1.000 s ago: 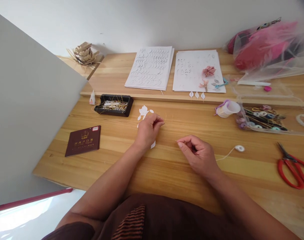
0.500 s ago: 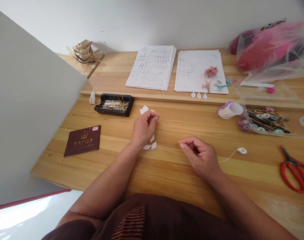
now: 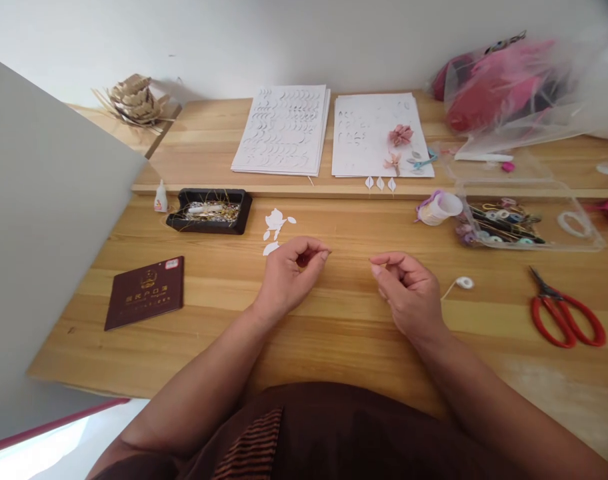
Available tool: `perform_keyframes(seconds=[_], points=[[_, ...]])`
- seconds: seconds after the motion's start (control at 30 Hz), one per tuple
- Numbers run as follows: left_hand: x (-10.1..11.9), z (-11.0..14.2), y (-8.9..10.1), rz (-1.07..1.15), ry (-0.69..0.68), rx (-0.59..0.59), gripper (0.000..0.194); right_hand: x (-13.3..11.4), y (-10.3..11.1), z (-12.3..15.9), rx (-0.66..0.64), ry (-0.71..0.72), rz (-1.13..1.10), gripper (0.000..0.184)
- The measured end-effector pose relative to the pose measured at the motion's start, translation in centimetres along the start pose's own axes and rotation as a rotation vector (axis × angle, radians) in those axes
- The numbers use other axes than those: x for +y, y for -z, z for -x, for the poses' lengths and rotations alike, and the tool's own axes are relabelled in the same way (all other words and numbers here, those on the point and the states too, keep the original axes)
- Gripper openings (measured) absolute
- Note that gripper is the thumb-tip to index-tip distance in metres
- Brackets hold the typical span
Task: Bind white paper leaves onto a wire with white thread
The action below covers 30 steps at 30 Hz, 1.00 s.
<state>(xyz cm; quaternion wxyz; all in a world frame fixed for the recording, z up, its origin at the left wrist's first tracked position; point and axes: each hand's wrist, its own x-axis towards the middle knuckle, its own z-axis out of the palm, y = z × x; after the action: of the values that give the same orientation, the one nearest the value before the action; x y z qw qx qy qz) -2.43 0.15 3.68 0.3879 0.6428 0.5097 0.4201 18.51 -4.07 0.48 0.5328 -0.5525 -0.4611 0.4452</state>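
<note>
Over the middle of the desk, my left hand [image 3: 295, 272] is closed, thumb and forefinger pinched, with a tiny dark tip showing that is too small to name. Facing it across a short gap, my right hand [image 3: 407, 283] pinches the white thread [image 3: 449, 289], which runs from behind the hand to a small white spool [image 3: 465, 283] on its right. The part between the fingertips is barely visible. Just beyond my left hand lie white leaf-shaped paper cutouts [image 3: 275, 219], partly covered by it.
A black tray [image 3: 244, 213] of wires, a glue bottle [image 3: 161, 198] and a maroon booklet [image 3: 144, 293] are left. Paper stacks [image 3: 284, 130] lie on the raised shelf. Right are a white cup [image 3: 440, 208], a clear box [image 3: 574, 246] of spools and red-handled scissors [image 3: 567, 317].
My left hand has come nearer to me and then right, closer to my right hand, uncovering more cutouts behind it. Both hands stay pinched. The view has shifted slightly.
</note>
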Motion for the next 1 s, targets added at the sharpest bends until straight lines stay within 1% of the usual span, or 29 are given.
perform_keyframes(seconds=[0.1, 0.17, 0.23, 0.33, 0.47, 0.6, 0.77, 1.0], points=[[0.4, 0.3, -0.5, 0.041, 0.025, -0.046, 0.013, 0.0, 0.1, 0.0, -0.041, -0.061, -0.077, 0.027], [0.6, 0.5, -0.7, 0.042, 0.043, -0.069, 0.014, -0.4, 0.0, 0.1, -0.081, -0.064, -0.043, 0.032], [0.6, 0.7, -0.8, 0.036, 0.049, -0.099, 0.015, -0.8, -0.1, 0.3, -0.102, -0.035, 0.046, 0.029], [0.6, 0.9, -1.0, 0.024, 0.038, -0.151, 0.014, -1.3, -0.3, 0.5, -0.122, 0.005, 0.164, 0.021], [0.6, 1.1, -0.8, 0.01, 0.033, -0.228, 0.014, -1.5, -0.3, 0.5, -0.132, -0.009, 0.157, 0.02], [0.9, 0.8, -0.2, 0.006, 0.067, -0.318, 0.015, -1.7, -0.2, 0.3, -0.151, -0.039, 0.148, 0.02], [0.9, 0.4, 0.4, -0.081, 0.005, -0.306, 0.014, -1.9, -0.2, 0.2, -0.138, -0.044, 0.147, 0.02], [0.5, 0.3, 0.6, -0.101, -0.054, -0.315, 0.012, -1.9, -0.2, 0.0, -0.13, -0.042, 0.115, 0.019]])
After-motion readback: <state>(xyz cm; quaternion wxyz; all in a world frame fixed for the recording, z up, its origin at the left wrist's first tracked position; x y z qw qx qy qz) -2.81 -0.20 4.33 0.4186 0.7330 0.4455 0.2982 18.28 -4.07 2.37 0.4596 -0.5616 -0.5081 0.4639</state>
